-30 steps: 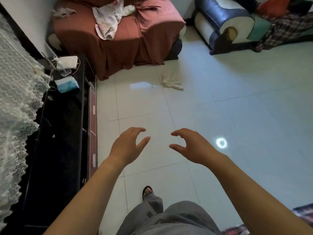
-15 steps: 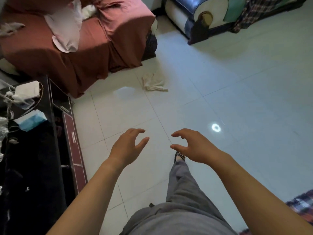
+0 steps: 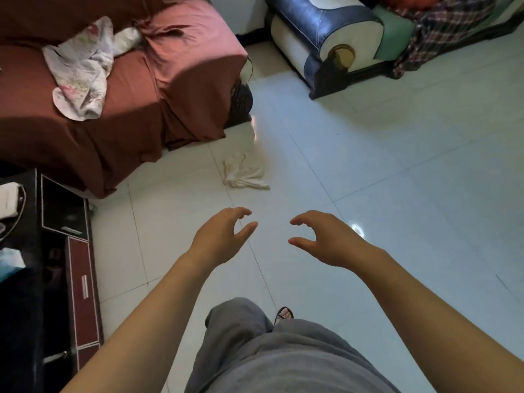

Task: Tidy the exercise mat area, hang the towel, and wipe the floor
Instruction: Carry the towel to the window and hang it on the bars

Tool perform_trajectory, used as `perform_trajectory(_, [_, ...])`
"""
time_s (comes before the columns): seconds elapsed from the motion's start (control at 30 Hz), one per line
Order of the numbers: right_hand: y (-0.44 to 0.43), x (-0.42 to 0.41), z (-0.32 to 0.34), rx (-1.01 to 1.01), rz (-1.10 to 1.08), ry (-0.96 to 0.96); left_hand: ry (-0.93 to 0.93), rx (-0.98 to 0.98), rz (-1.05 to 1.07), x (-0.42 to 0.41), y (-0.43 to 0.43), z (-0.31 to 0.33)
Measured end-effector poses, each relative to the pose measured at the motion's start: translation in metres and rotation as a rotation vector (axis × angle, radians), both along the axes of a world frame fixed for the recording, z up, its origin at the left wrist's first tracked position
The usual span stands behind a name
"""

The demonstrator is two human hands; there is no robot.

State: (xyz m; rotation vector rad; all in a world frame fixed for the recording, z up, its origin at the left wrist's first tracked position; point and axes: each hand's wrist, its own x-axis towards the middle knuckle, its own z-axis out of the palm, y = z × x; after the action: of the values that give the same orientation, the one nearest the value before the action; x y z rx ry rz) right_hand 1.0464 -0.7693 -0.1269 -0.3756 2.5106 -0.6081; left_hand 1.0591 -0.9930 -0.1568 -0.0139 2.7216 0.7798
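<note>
A crumpled cream cloth (image 3: 244, 173) lies on the white tiled floor (image 3: 382, 180), just ahead of both hands. My left hand (image 3: 219, 236) and my right hand (image 3: 326, 241) are stretched out in front of me above the floor, fingers loosely curved, holding nothing. The cloth is a short way beyond the fingertips and untouched. A flowered cloth (image 3: 82, 78) lies spread on the sofa at the upper left.
A sofa under a red-brown cover (image 3: 175, 89) fills the upper left. A blue and white armchair (image 3: 326, 38) with plaid fabric stands at the upper right. A black cabinet with red drawers (image 3: 79, 279) runs along the left. My grey trouser leg and sandalled foot (image 3: 283, 313) are below.
I have stepped forward: the cream cloth and sofa are closer and lower in view. Both hands keep the same loosely curved, empty pose.
</note>
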Motion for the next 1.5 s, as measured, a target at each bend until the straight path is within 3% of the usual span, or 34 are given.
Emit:
perform_trajectory(0.3, [-0.038,-0.179,-0.018,0.002,0.104,-0.006,0.005,0.051,0.078,-0.169,-0.024,-0.028])
perform_trajectory(0.63, [-0.112,-0.432,-0.046,0.015,0.051,-0.088,-0.051,-0.028,-0.082,-0.441,-0.099,-0.058])
perform_trajectory(0.8, [-0.141,-0.522,-0.087,0.003,0.052,-0.146,-0.106,-0.090,-0.096,-0.526,-0.136,-0.091])
perform_trajectory(0.9, [-0.150,-0.560,-0.141,-0.003,0.025,-0.236,-0.206,-0.103,-0.090,-0.557,-0.153,-0.140])
perform_trajectory(1.03, [-0.162,-0.603,-0.257,0.137,0.168,-0.328,-0.384,-0.177,-0.079,-0.585,-0.175,-0.245])
perform_trajectory(1.13, [-0.168,-0.620,-0.309,0.148,0.197,-0.333,-0.439,-0.170,-0.046,-0.588,-0.185,-0.297])
perform_trajectory(1.33, [-0.187,-0.654,-0.521,0.140,0.233,-0.317,-0.585,-0.083,0.186,-0.588,-0.185,-0.500])
perform_trajectory(1.5, [-0.196,-0.663,-0.678,0.198,0.305,-0.228,-0.584,-0.119,0.191,-0.590,-0.180,-0.650])
